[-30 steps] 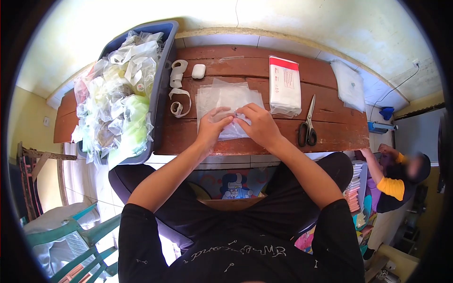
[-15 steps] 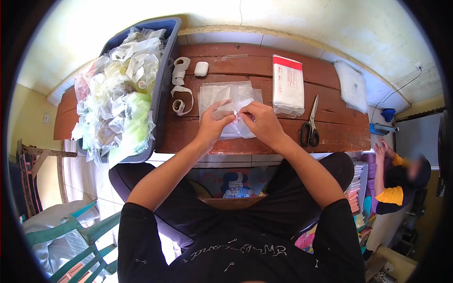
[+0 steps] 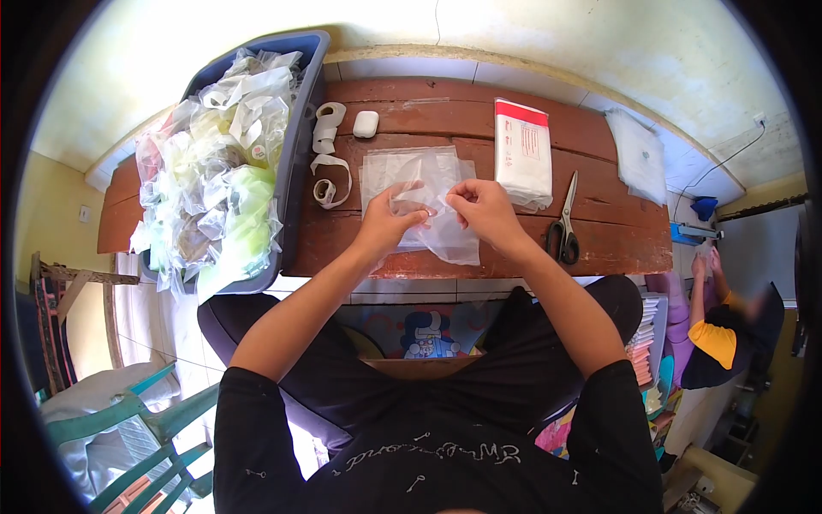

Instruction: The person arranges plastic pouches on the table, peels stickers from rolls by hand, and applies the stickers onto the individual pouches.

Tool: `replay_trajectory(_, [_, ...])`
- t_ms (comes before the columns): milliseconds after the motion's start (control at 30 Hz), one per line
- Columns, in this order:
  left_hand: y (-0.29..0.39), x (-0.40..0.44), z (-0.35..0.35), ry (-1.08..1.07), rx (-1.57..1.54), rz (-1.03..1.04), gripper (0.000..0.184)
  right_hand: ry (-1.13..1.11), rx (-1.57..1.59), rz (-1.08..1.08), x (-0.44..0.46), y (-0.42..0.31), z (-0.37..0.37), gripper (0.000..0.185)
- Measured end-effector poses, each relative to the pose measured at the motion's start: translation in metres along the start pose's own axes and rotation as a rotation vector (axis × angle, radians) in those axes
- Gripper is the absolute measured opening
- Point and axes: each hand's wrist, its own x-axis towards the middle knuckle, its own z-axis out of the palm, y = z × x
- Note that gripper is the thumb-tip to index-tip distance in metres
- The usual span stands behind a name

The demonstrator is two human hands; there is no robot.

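At the bottom of the frame, a black shirt (image 3: 428,458) is seen, and the lower left is taken up by a green chair (image 3: 150,420). At the centre, a clear bag (image 3: 452,236) is held over the desk (image 3: 462,111). Its film is pinched between the thumb and fingers of the left hand (image 3: 391,218). The fingertips of the right hand (image 3: 486,210) are drawn together just over the bag; whether anything is gripped by them cannot be told. Beneath the bag, flat sheets (image 3: 375,164) of clear film are spread.

Right of centre, scissors (image 3: 563,237) are laid with the points away from the shirt. At the right edge, another person (image 3: 717,343) is seen with both forearms raised. In the left half, a bin (image 3: 310,94) is heaped with filled bags (image 3: 224,163). Beside it are set two white rolls (image 3: 327,130) and, farther up, a white case (image 3: 366,124). A red-topped packet (image 3: 521,164) is placed right of the sheets, and a film stack (image 3: 635,158) lies at upper right. The desk is backed by a pale wall (image 3: 377,24).
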Motion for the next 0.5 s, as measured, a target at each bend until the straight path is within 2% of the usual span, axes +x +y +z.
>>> replay_trajectory(67, [0.001,0.001,-0.002,-0.019,-0.007,-0.015,0.052,-0.014,0.021,0.086,0.0,-0.006,-0.004,0.014])
replay_trajectory(200, [0.006,0.001,-0.006,-0.017,-0.004,-0.071,0.056,0.064,0.147,0.081,0.006,-0.002,-0.015,0.018])
replay_trajectory(267, [0.001,0.004,-0.016,-0.041,-0.012,-0.183,0.057,0.091,0.211,0.037,0.011,-0.004,-0.03,0.016])
replay_trajectory(333, [0.006,0.007,-0.019,-0.054,0.082,-0.22,0.058,0.1,0.157,0.039,0.007,-0.017,-0.035,0.013])
replay_trajectory(400, [0.01,0.015,-0.028,-0.071,0.177,-0.255,0.059,0.0,0.09,-0.198,0.006,-0.01,-0.037,0.011])
replay_trajectory(467, [0.012,0.024,-0.039,-0.213,0.378,-0.342,0.059,-0.076,0.07,-0.166,0.003,-0.005,-0.033,0.011])
replay_trajectory(500, [0.012,0.024,-0.038,-0.214,0.377,-0.341,0.059,-0.148,0.018,-0.21,0.001,-0.002,-0.028,0.011])
